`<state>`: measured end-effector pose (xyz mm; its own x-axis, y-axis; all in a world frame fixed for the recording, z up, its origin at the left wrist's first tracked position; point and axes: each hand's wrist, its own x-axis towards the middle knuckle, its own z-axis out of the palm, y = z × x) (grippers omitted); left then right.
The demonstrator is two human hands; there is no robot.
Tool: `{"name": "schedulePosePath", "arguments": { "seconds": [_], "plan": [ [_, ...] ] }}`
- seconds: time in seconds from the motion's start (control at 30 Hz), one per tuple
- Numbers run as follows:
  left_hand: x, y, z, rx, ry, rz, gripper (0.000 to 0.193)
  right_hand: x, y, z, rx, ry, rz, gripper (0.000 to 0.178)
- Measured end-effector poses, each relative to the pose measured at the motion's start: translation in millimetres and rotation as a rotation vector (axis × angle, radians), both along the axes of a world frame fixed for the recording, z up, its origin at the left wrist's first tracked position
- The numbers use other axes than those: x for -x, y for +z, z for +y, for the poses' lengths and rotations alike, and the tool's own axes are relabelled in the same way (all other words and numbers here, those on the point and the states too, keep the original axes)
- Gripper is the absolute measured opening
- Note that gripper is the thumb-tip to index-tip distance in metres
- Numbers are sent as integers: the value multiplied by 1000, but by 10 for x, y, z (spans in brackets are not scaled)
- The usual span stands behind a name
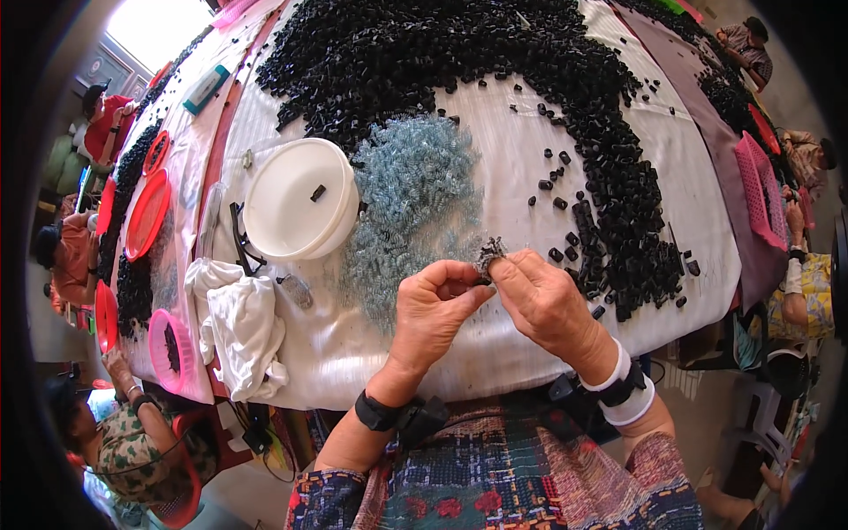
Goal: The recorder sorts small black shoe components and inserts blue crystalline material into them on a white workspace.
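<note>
Both my hands meet over the near middle of the table. A small tangled clump of dark grey, wiry-looking bits shows at the fingertips of my right hand, which is closed in a pinch on it. My left hand is closed too, thumb against fingers, right beside the clump; what lies between its fingertips is too small to make out. Just beyond my hands spreads a heap of pale blue, spring-like coils. Behind and to the right, a large mass of small black plastic pieces curves across the table.
A white round tub with one black piece on it stands left of the coils. Near it lie a black bracket-like part, a small clear packet and a white cloth. Several people sit at both sides, by red trays and pink baskets.
</note>
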<state>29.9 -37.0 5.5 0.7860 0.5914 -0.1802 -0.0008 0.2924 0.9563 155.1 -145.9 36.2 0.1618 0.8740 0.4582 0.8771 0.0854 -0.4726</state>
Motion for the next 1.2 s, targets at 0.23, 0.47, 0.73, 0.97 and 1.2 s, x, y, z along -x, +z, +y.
{"name": "schedulePosePath", "arguments": {
  "seconds": [0.23,0.47,0.73,0.97,1.2],
  "plan": [
    [-6,-23,-18,-108,-22,91,18,17,2,-3,33,-2,2,32],
    [41,20,5,105,-53,65,23,46,-29,-30,-17,-54,322,27],
    [47,-42,12,242,-45,16,22,84,-138,-18,-107,-143,446,24],
    [57,-76,21,287,-28,-24,22,104,-276,1,-141,-170,638,28],
    [26,-85,28,302,-62,-12,21,86,-233,-3,-126,-183,439,27]
  ]
}}
